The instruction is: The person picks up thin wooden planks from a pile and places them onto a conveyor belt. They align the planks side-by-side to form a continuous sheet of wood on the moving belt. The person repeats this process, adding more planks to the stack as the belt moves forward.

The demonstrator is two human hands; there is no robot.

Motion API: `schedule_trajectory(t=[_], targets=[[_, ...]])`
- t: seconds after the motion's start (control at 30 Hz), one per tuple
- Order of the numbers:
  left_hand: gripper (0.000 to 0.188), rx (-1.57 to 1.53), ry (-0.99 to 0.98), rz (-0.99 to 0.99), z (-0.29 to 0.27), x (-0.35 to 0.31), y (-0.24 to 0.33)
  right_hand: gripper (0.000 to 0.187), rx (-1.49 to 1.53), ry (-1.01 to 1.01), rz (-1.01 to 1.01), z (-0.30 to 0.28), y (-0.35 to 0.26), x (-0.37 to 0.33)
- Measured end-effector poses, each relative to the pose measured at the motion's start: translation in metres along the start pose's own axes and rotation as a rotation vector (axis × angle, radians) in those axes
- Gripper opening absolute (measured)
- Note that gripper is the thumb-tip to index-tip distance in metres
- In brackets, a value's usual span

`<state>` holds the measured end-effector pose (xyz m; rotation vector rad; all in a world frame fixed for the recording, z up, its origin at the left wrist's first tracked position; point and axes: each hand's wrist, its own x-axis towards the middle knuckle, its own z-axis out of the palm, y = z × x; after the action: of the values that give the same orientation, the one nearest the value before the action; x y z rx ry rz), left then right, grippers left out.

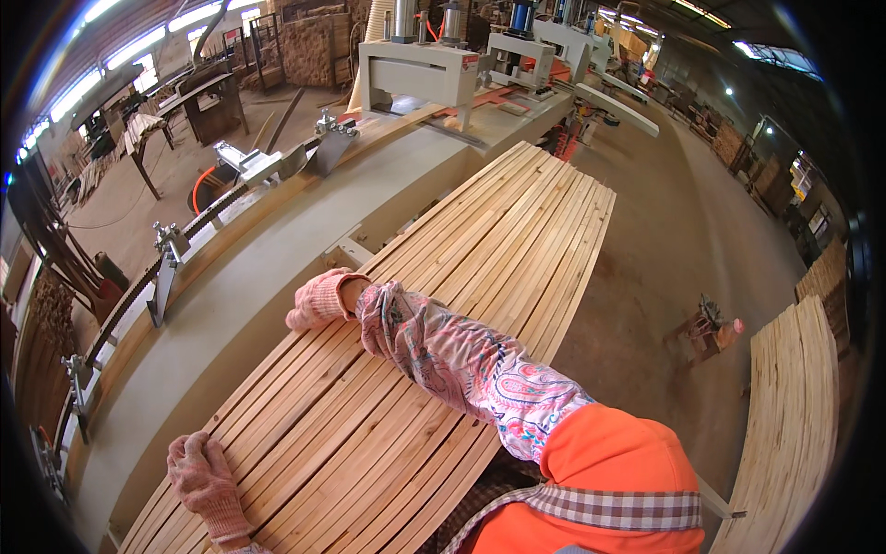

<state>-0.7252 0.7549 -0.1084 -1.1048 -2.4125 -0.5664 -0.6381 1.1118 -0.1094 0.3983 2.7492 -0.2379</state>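
A wide layer of long, narrow wooden strips (397, 406) lies side by side in front of me, slanting from lower left to upper middle. My left hand (205, 485), in a pink knit glove, curls its fingers over the outermost strip at the lower left. Farther along that same edge, my right hand (323, 299) is gloved too and bent round the strip, its fingertips partly hidden. The patterned right sleeve (461, 355) crosses above the strips. Beside the strips' left edge runs the pale machine bed (277, 277).
Metal clamps (166, 263) line a dark toothed rail along the bed's far side. A grey machine frame with cylinders (420, 74) spans the bed ahead. At the right stands another stack of wooden strips (789, 415), with a small reddish stand (706, 332) on the floor nearby.
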Motion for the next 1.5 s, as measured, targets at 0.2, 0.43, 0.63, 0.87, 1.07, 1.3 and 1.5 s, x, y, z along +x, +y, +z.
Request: schedule_trajectory(t=[0.2, 0.43, 0.63, 0.87, 1.07, 1.3, 1.5], targets=[[0.009, -0.010, -0.011, 0.004, -0.002, -0.001, -0.001, 0.046, 0.123, 0.015, 0.080, -0.006, -0.005, -0.007], [0.011, -0.007, -0.013, 0.062, 0.004, -0.003, -0.015, 0.055, 0.160, 0.068, 0.102, -0.005, -0.002, -0.011], [0.011, -0.030, -0.003, 0.098, 0.005, -0.003, -0.008, 0.046, 0.033, 0.024, 0.042, -0.002, 0.007, -0.011], [0.010, -0.048, 0.099, 0.100, -0.008, -0.011, -0.017, 0.033, 0.087, 0.074, -0.001, 0.004, -0.008, 0.027], [0.019, 0.541, 0.306, 0.244, 0.029, -0.036, -0.021, 0.012, -0.097, 0.408, -0.480, 0.041, 0.051, -0.007], [0.027, 0.106, 0.039, -0.023, 0.010, -0.008, -0.006, 0.014, -0.331, 0.304, -0.420, 0.044, 0.112, 0.036], [0.038, 0.147, -0.235, -0.154, -0.001, -0.005, -0.006, 0.019, -0.288, 0.288, -0.376, 0.040, 0.103, 0.039]])
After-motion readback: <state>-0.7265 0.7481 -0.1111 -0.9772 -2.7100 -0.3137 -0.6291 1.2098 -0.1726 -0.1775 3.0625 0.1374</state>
